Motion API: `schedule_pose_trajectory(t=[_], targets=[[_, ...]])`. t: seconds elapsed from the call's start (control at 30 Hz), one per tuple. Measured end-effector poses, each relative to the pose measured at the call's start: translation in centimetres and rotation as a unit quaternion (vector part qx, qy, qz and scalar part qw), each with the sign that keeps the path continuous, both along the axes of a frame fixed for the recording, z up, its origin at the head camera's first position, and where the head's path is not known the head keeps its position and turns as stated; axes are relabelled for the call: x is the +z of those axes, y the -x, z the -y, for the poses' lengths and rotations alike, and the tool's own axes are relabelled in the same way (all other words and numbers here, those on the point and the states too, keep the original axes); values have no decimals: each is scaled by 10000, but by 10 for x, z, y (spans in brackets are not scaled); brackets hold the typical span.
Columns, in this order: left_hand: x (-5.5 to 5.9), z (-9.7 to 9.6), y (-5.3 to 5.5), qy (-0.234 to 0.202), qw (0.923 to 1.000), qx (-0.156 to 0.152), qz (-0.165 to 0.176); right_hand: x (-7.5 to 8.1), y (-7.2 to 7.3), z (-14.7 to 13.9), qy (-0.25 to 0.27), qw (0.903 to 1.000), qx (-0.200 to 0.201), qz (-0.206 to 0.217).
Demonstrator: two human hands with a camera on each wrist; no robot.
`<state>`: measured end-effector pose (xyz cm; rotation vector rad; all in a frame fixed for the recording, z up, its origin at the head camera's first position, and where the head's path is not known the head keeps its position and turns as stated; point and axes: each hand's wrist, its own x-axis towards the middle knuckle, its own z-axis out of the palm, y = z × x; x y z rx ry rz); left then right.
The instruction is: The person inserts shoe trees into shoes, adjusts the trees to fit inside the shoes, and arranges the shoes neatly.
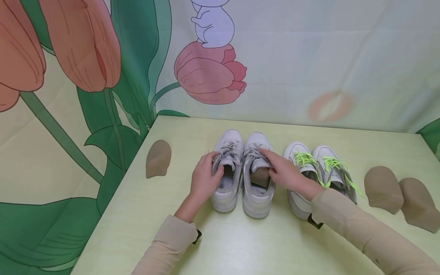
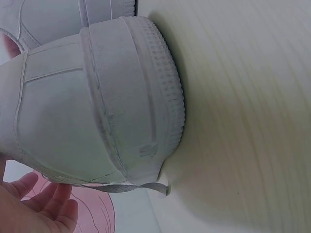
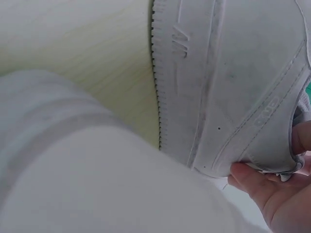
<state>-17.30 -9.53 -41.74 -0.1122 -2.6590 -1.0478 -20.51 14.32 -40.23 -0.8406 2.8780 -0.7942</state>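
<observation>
Two white sneakers with grey laces stand side by side on the table, toes pointing away. My left hand (image 1: 204,177) grips the side of the left sneaker (image 1: 224,202), with the thumb at its opening and the fingers outside by the laces. My right hand (image 1: 285,170) pinches the collar edge of the right sneaker (image 1: 257,208). Inside that shoe's opening shows a brown insert (image 1: 260,177). In the left wrist view the heel side of the left sneaker (image 2: 63,107) fills much of the picture. The right wrist view shows the right sneaker's outer side (image 3: 243,82) and fingers at its collar.
Another pair of white sneakers (image 1: 297,204) with lime-green laces stands to the right, partly behind my right forearm. Two brown inserts (image 1: 383,187) lie at the table's right, and one brown insert (image 1: 159,158) lies at the left. A tulip-print cloth (image 1: 275,76) hangs behind the table (image 1: 233,248).
</observation>
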Motion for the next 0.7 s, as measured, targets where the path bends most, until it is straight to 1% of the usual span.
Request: schedule_pose_trajectory(t=[0.13, 0.3, 0.5, 0.7], targets=[[0, 0, 0, -6, 10000, 14, 14, -2, -1, -3, 80, 9997, 18, -218], [-1, 2, -1, 10, 10000, 38, -88, -6, -2, -4, 11, 9992, 51, -403], [-2, 8, 0, 123, 9995, 252, -135, -6, -4, -5, -54, 9998, 15, -191], [0, 20, 4, 114, 9982, 472, -354, -5, -5, -4, -177, 9998, 49, -51]])
